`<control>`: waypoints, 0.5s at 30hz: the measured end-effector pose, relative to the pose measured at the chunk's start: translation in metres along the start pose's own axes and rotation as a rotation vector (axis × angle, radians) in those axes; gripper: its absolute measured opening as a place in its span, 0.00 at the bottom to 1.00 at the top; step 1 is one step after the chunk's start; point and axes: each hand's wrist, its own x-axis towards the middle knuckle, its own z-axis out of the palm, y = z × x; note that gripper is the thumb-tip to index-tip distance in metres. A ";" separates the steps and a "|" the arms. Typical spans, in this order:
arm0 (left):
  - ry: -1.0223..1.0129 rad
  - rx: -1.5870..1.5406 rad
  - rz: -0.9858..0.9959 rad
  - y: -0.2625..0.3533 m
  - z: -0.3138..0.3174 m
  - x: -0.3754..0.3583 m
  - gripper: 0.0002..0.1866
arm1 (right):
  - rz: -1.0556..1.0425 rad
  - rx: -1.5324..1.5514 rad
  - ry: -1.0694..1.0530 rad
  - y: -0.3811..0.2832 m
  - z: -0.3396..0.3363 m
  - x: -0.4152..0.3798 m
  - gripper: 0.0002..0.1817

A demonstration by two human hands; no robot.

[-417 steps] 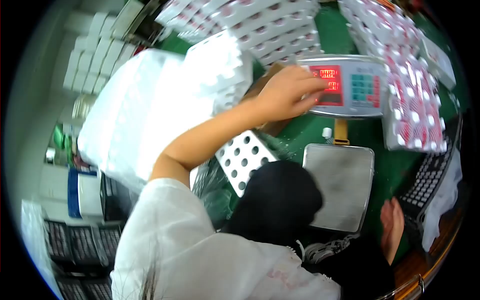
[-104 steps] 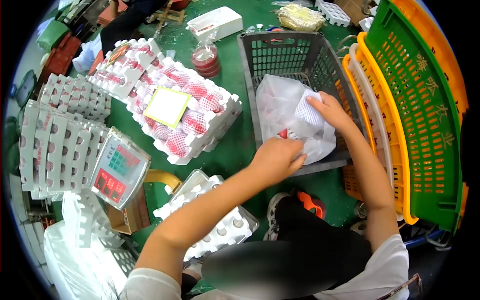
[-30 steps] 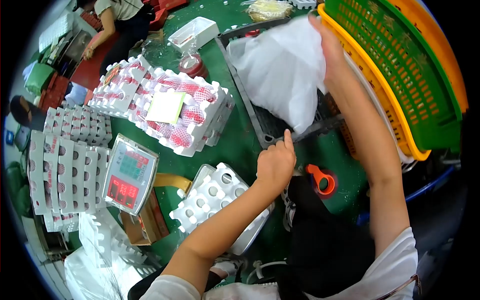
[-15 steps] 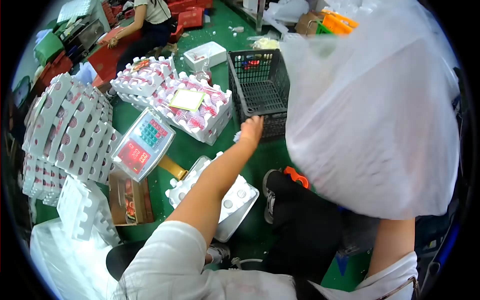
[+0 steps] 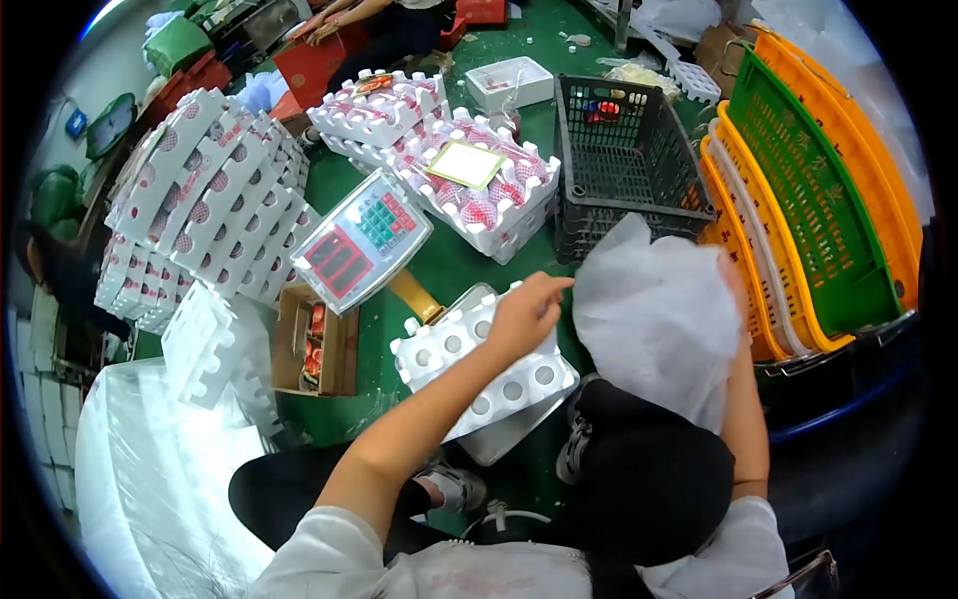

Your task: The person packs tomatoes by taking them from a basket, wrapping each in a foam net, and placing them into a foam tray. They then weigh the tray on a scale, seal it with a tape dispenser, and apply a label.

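Note:
A white, translucent plastic bag [image 5: 654, 309] hangs bunched above my knee. My right hand [image 5: 734, 285] is at its right edge, blurred and partly hidden, with the bag gripped in it. My left hand [image 5: 529, 317] is closed, fingers curled, with one fingertip at the bag's left edge; whatever is between the fingers is hidden. Below that hand, a white foam tray [image 5: 514, 391] with round hollows lies on the platform of a digital scale. The scale's display [image 5: 362, 240] stands tilted on a yellow post to the left.
A black plastic crate [image 5: 639, 222] stands ahead. Green [image 5: 808, 200] and orange crates [image 5: 878, 170] lean at right. Foam trays of netted fruit [image 5: 489, 200] are in front, more stacked [image 5: 205, 190] at left. A cardboard box [image 5: 344, 354] sits by the scale. Another person [image 5: 399, 35] sits at the back.
The bag has dropped and shrunk into a smaller bunch, uncovering the coloured crates. My left hand has come back from the black crate to the bag's edge. The view has turned right.

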 end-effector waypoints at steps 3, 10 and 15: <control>-0.020 0.145 0.165 0.023 0.035 0.015 0.29 | 0.140 -0.113 0.104 0.070 -0.043 -0.016 0.16; -0.922 0.468 0.327 -0.073 0.131 0.012 0.06 | 0.390 -0.046 0.699 0.147 -0.110 -0.048 0.13; -1.187 0.964 0.259 -0.116 0.120 0.013 0.06 | 0.005 -0.250 1.135 0.152 -0.225 -0.077 0.22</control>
